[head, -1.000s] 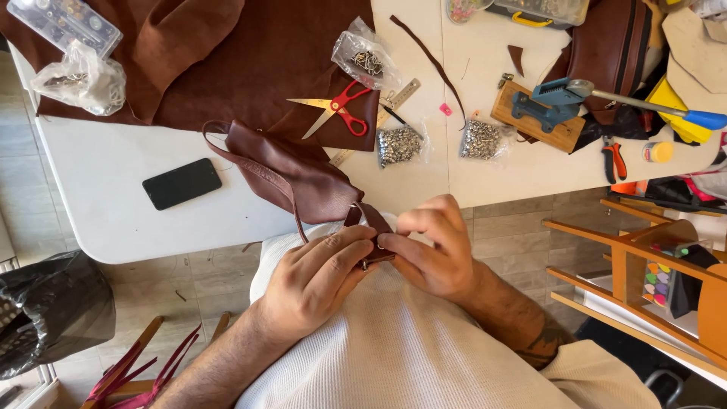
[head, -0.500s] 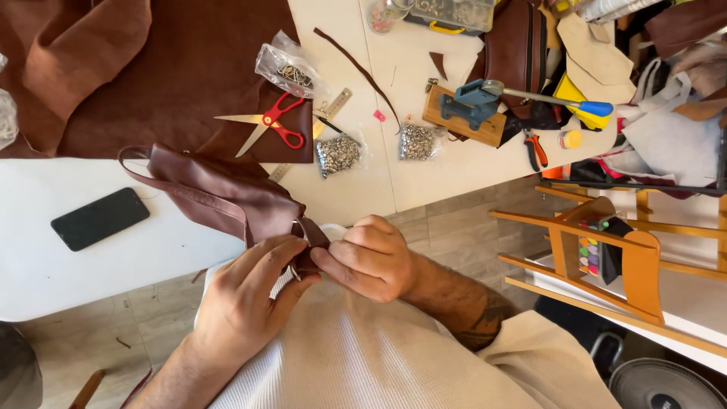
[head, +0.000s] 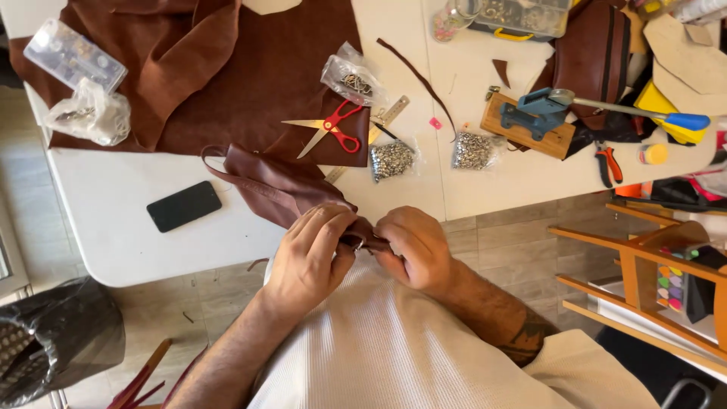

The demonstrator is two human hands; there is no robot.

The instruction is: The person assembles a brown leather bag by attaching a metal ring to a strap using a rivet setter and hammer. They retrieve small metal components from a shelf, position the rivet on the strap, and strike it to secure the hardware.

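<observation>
A white table (head: 113, 227) holds a large brown leather sheet (head: 250, 83) with red-handled scissors (head: 333, 129) lying on its lower edge. A black phone (head: 184, 205) lies face down near the front edge. Two clear bags of small metal studs (head: 392, 159) (head: 473, 150) sit side by side. To the right, a blue tool on a wooden block (head: 530, 117) rests near red-handled pliers (head: 606, 163). A clear plastic box (head: 74, 54) sits at the far left corner.

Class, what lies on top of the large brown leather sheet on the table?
Red-handled scissors, a clear plastic box and a crumpled plastic bag rest on the leather sheet. Anything beneath its folds is hidden.
</observation>
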